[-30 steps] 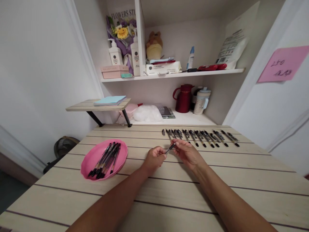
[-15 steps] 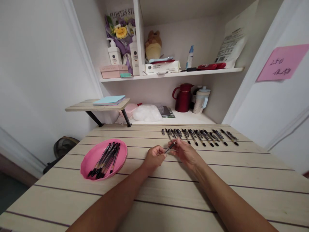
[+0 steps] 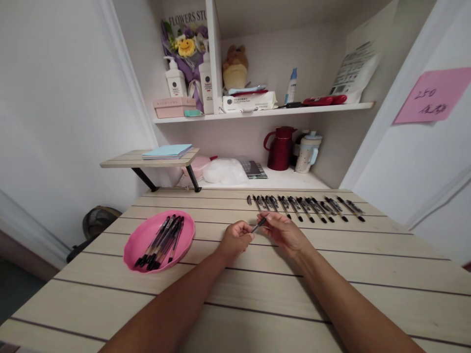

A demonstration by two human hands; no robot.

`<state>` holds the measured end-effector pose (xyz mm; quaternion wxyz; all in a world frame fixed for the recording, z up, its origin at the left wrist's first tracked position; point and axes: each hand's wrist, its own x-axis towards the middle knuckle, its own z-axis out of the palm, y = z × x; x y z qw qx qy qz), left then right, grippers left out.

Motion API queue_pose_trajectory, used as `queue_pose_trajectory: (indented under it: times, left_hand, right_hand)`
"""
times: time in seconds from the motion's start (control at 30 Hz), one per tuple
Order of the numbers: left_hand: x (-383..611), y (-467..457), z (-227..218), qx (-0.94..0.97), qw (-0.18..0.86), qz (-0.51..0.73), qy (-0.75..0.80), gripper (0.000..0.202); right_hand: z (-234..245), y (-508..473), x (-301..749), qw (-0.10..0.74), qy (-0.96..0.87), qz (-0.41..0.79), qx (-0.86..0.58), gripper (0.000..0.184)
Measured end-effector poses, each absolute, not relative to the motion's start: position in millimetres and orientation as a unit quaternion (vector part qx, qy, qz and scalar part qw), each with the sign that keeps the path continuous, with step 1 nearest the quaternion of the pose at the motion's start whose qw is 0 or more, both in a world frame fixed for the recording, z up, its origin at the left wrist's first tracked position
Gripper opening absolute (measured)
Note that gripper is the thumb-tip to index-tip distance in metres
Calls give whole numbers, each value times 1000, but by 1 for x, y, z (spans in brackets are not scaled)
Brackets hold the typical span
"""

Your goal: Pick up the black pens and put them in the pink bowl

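Between my two hands, above the middle of the table, is a dark pen. My left hand pinches its lower end, and the fingers of my right hand close on its upper, black end. Behind my right hand lies a row of pens and loose caps, stretching to the right along the back of the table. To the left sits a pink scalloped tray with several capped black pens heaped in it.
A small raised shelf bearing blue paper stands at the back left of the wooden table. Beyond the table, a red thermos and a pale tumbler stand under a white shelf.
My right hand's fingers have drawn in a little around the pen's black end. The camera view has shifted slightly; the tray and the row of pens are unchanged.
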<state>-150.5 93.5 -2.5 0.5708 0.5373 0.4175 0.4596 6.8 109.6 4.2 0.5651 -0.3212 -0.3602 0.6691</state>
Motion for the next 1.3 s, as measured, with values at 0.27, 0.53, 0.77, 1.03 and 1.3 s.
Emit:
queue_pose_trajectory:
  times: [0.27,0.53,0.77,1.03,1.3]
  left_hand:
    - [-151,94,-2,531,575,456,424,19]
    - [-152,96,-4,539,570,454,423,17]
    - [-154,97,-5,545,561,456,424,14]
    - [-155,101,-6,577,510,457,446,10]
    - [-161,111,-10,434,603,513,430,21]
  right_hand:
    - [3,110,7,551,-358,676,-334,26]
    - [-1,112,9,560,-364,647,-369,18]
    - [-4,114,11,575,-360,642,-357,22]
    - [-3,112,7,570,-392,602,-399,27]
    - [16,147,3,507,-519,413,-551,24]
